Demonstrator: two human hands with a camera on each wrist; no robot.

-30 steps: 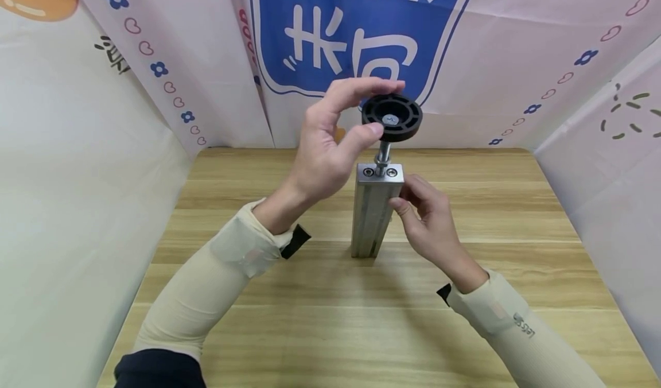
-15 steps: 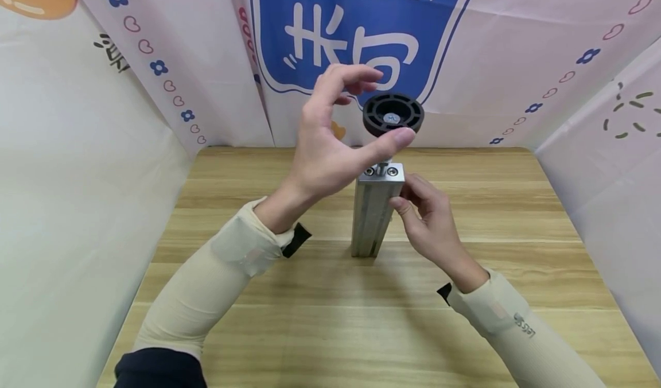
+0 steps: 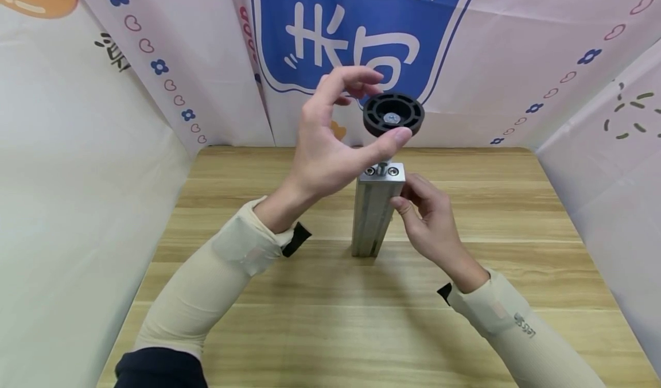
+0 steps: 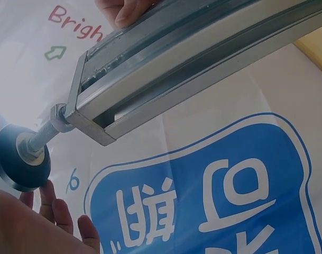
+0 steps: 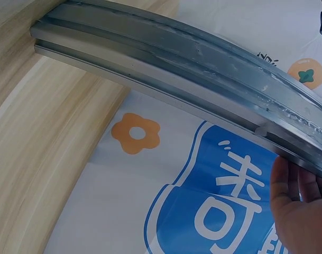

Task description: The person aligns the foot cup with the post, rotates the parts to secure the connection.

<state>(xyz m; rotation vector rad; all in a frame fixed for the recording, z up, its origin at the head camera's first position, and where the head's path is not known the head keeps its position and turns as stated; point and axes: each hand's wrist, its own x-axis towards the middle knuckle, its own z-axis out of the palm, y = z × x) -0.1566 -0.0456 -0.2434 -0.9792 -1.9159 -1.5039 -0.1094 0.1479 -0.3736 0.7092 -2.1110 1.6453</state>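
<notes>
An aluminium profile (image 3: 373, 216) stands upright on the wooden table, with a flat end plate held by two screws on top. Out of that plate rises a threaded stem (image 4: 43, 136) with a hex nut (image 4: 59, 117), carrying a round black levelling foot (image 3: 393, 104). Around the foot my left hand (image 3: 330, 147) is spread: its thumb lies along the near rim, while the fingers are bent loosely behind, apart from the rim in the head view. My right hand (image 3: 428, 218) grips the profile's right side near the top, thumb in front; some of its fingers are hidden.
The wooden table (image 3: 289, 330) spreads out below the profile. Printed cloth walls (image 3: 516, 61) close in the back and both sides. Black straps (image 3: 296, 240) stick out from the cuffs of both pale sleeves.
My left thumb has slid rightward along the foot's near rim, and the fingers have come off its far side. In the last half second little differs. The right hand and profile have stayed put.
</notes>
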